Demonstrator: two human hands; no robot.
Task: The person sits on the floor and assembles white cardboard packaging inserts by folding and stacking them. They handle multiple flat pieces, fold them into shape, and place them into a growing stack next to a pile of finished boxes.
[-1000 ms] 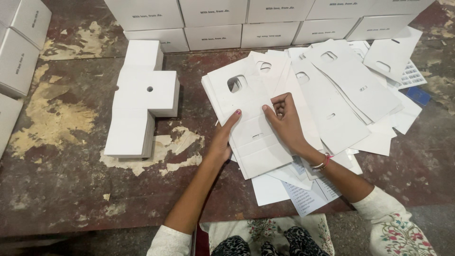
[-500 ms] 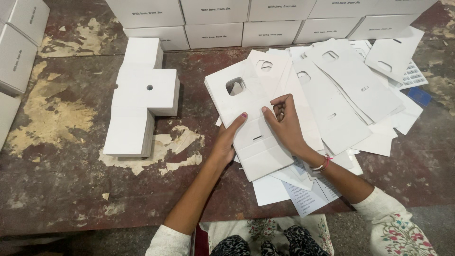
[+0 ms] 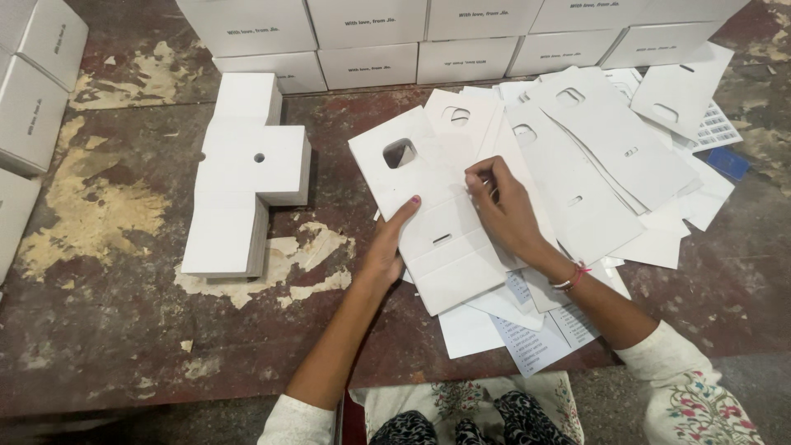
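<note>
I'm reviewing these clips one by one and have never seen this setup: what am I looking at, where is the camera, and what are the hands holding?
There is no machine here: a camera worn on a person's head looks down at their two bare hands. The left hand grips the edge of a flat white card cutout with a window hole, and the right hand pinches its other side. Under it spreads a loose pile of similar cutouts and printed sheets. On the worn table to the left sits a neat stack of white blanks, with white boxes along the far edge.
</note>
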